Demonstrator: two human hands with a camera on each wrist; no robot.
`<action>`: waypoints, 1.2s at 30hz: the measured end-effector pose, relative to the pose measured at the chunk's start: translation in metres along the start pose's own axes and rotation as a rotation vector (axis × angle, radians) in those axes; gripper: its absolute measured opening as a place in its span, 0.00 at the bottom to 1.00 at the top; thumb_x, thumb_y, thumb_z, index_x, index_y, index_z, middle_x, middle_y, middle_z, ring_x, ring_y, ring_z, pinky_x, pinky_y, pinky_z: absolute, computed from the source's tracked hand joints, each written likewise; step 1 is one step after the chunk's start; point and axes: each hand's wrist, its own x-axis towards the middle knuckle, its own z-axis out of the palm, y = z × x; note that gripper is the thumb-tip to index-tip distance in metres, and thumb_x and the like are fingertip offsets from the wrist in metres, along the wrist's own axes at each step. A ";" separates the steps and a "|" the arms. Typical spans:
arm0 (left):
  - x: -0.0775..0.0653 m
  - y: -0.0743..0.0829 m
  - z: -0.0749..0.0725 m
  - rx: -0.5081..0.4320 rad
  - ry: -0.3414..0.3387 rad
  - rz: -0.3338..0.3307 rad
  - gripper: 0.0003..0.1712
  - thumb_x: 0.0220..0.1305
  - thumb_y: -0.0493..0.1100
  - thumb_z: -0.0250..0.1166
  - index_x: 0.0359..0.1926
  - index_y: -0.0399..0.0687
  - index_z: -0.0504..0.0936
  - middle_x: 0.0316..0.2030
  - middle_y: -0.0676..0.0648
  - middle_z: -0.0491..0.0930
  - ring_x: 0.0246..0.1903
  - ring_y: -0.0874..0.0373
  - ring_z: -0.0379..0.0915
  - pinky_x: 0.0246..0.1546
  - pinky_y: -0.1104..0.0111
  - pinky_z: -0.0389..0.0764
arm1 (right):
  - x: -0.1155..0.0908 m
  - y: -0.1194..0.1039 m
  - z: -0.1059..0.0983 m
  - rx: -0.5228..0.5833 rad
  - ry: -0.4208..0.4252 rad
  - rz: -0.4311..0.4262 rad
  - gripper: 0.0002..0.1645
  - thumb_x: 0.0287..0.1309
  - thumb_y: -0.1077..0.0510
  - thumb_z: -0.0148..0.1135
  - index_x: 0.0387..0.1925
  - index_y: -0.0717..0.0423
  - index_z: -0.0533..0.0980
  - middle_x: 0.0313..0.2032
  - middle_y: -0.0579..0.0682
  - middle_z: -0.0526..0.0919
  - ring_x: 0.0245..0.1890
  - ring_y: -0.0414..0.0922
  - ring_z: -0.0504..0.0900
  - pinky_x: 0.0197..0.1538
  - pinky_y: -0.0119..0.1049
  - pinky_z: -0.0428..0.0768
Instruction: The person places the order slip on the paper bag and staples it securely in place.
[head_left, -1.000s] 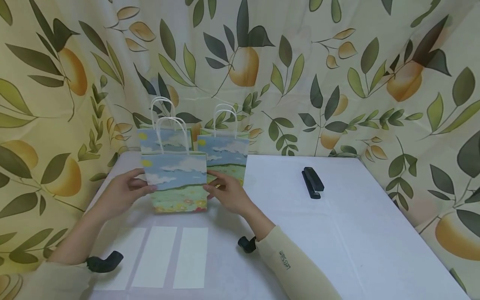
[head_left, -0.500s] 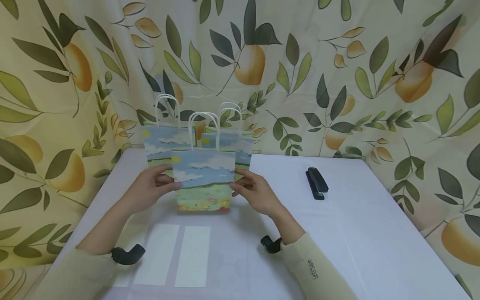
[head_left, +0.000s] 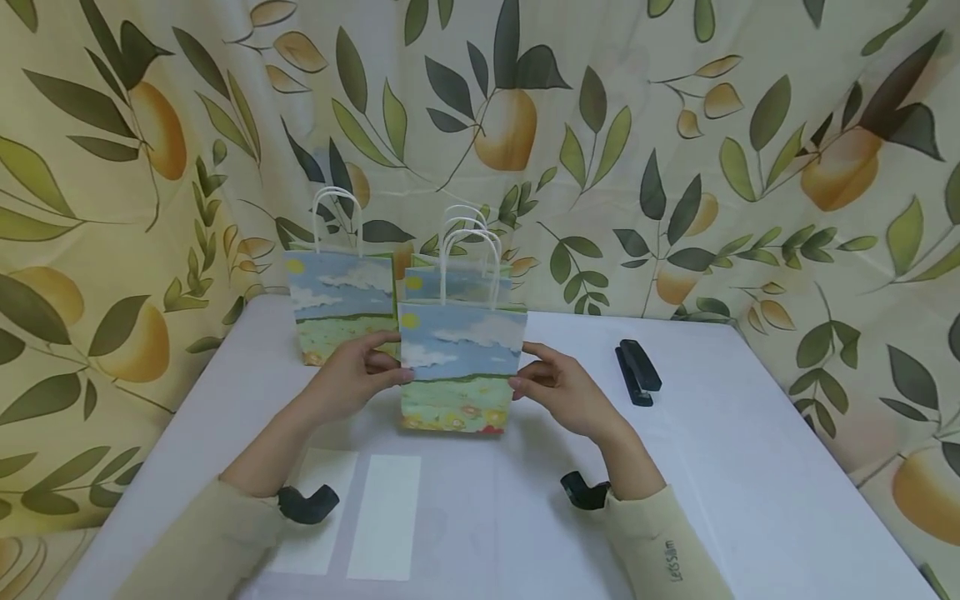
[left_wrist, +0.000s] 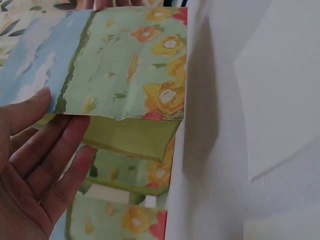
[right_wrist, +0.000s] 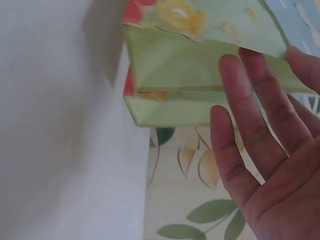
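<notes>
Pinching a rectangular, blue-and-green paper bag (head_left: 461, 358) between left hand (head_left: 348, 379) and right hand (head_left: 568, 393), revealing its plain yellow-green side panels (left_wrist: 140, 135) only in wrist views

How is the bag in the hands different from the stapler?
The front bag has a painted sky and flowers, but the stapler is mostly black. The bag is bigger than the stapler. The bag is upright between the left hand and right hand; the stapler lies on the white table, with neither hand on it.
</notes>
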 end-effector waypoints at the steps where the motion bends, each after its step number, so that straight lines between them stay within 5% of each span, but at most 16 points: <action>1: 0.002 0.001 0.003 -0.008 -0.004 0.001 0.43 0.68 0.52 0.71 0.77 0.45 0.63 0.46 0.49 0.90 0.49 0.54 0.87 0.55 0.54 0.83 | -0.001 0.001 -0.003 0.000 -0.004 0.001 0.45 0.71 0.50 0.66 0.80 0.57 0.55 0.43 0.48 0.90 0.50 0.45 0.87 0.67 0.57 0.76; 21: 0.027 0.012 0.038 0.002 -0.072 -0.008 0.42 0.66 0.51 0.73 0.77 0.52 0.65 0.44 0.53 0.90 0.49 0.57 0.86 0.53 0.56 0.82 | -0.014 0.017 -0.041 -0.074 -0.078 0.074 0.49 0.70 0.53 0.66 0.78 0.70 0.51 0.53 0.56 0.87 0.53 0.46 0.87 0.67 0.59 0.76; 31: 0.026 0.009 0.041 0.021 -0.085 -0.039 0.44 0.65 0.54 0.73 0.77 0.55 0.64 0.47 0.53 0.90 0.52 0.56 0.85 0.56 0.53 0.81 | -0.017 0.016 -0.046 -0.108 -0.106 0.057 0.40 0.68 0.54 0.68 0.73 0.62 0.61 0.46 0.50 0.88 0.50 0.45 0.86 0.59 0.49 0.79; 36: 0.024 0.013 0.035 0.052 -0.072 -0.009 0.45 0.63 0.57 0.74 0.77 0.59 0.66 0.45 0.57 0.90 0.51 0.58 0.85 0.56 0.54 0.81 | -0.016 0.014 -0.046 -0.102 -0.109 0.018 0.27 0.67 0.56 0.69 0.62 0.59 0.70 0.43 0.53 0.86 0.46 0.48 0.85 0.53 0.45 0.81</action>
